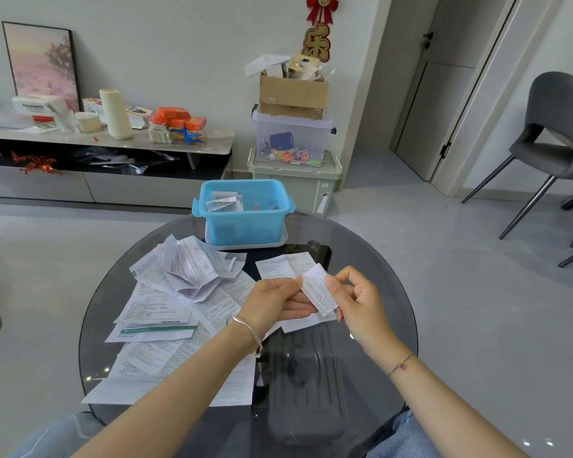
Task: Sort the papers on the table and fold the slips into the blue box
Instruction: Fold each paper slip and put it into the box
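Observation:
A small white printed slip [319,289] is held above the round glass table [377,292] between both hands. My left hand [275,302] pinches its left edge and my right hand [358,299] grips its right edge. The blue box [245,223] stands at the table's far edge on a pale lid, open, with several folded slips inside. A heap of crumpled and flat papers [182,292] covers the table's left half. One flat sheet [285,264] lies just beyond my hands.
Stacked storage bins and a cardboard box [293,94] stand behind the table against the wall. A low cabinet [106,166] with clutter runs along the left wall. A grey chair [556,133] is at the right. A dark case shows under the glass.

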Demonstrator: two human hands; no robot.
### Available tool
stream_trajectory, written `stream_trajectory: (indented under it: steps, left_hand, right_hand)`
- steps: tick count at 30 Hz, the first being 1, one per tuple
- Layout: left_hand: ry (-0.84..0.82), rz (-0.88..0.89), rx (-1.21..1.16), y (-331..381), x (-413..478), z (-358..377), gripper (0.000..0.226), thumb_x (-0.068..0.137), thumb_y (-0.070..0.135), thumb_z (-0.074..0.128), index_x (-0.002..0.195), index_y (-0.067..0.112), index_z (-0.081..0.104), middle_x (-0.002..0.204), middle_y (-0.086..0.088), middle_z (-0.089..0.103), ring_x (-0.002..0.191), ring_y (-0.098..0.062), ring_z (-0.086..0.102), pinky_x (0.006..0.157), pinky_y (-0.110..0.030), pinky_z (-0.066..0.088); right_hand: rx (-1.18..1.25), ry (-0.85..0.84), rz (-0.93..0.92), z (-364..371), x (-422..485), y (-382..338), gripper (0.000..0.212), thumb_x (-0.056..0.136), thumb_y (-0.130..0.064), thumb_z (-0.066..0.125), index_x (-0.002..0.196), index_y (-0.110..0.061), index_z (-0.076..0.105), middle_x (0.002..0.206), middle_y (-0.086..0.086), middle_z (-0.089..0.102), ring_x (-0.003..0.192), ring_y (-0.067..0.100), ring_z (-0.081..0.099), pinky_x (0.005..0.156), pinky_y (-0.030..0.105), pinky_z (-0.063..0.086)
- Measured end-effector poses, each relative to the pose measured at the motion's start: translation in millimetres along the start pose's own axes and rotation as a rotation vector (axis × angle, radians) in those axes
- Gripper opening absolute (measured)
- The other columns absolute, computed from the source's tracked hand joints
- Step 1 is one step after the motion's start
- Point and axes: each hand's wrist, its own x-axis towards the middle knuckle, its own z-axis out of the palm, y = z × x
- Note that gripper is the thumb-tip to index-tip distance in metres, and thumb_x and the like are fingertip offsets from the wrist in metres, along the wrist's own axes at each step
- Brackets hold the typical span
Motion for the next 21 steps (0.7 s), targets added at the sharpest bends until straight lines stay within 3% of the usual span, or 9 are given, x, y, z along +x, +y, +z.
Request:
stream_trajectory:
  steps: [4,10,16,19,21]
  left_hand:
    - [0.028,-0.003,0.017,-0.8,2.4,2.3,0.031,0.101,0.019,0.045,0.088,0.002,0.067,0.072,-0.012,0.073,0.064,-0.020,0.071,0.059,-0.023,0.058]
    - [0.022,-0.004,0.054,-6.4,1.5,4.6,0.016,0.083,0.011,0.072,0.068,0.010,0.066,0.071,-0.006,0.072,0.071,-0.014,0.071,0.065,-0.018,0.056]
    - [0.010,-0.044,-0.024,3.0,11.5,-6.7,0.012,0.081,0.007,0.073,0.070,0.006,0.068,0.081,-0.009,0.073,0.073,-0.013,0.071,0.066,-0.015,0.055]
    - [0.025,-0.039,-0.043,11.8,16.9,-16.0,0.007,0.080,0.010,0.074,0.082,0.005,0.071,0.086,-0.009,0.072,0.076,-0.012,0.070,0.068,-0.017,0.056]
    - [0.011,-0.045,-0.058,17.6,20.1,-21.9,0.022,0.080,0.011,0.074,0.099,0.000,0.070,0.092,-0.010,0.072,0.080,-0.012,0.071,0.070,-0.017,0.055]
  right_hand:
    - [0.005,0.012,0.009,2.0,-0.3,0.4,0.026,0.096,-0.019,0.054,0.073,-0.008,0.047,0.050,0.005,0.048,0.042,0.008,0.036,0.042,0.018,0.031]
    - [0.020,0.096,-0.022,7.4,-1.3,-4.3,0.027,0.096,-0.017,0.053,0.072,-0.010,0.045,0.050,0.006,0.051,0.041,0.006,0.036,0.042,0.016,0.033]
    - [0.008,0.094,-0.060,17.1,11.8,-10.6,0.027,0.096,-0.018,0.054,0.074,-0.007,0.045,0.049,0.004,0.047,0.042,0.007,0.036,0.044,0.018,0.035]
    - [0.027,0.099,-0.077,28.1,28.4,-19.4,0.026,0.096,-0.017,0.053,0.074,-0.008,0.045,0.052,0.006,0.050,0.042,0.006,0.038,0.045,0.017,0.036]
    - [0.042,0.112,-0.086,36.6,39.5,-25.0,0.027,0.097,-0.016,0.053,0.072,-0.009,0.043,0.054,0.011,0.049,0.042,0.006,0.038,0.045,0.017,0.037]
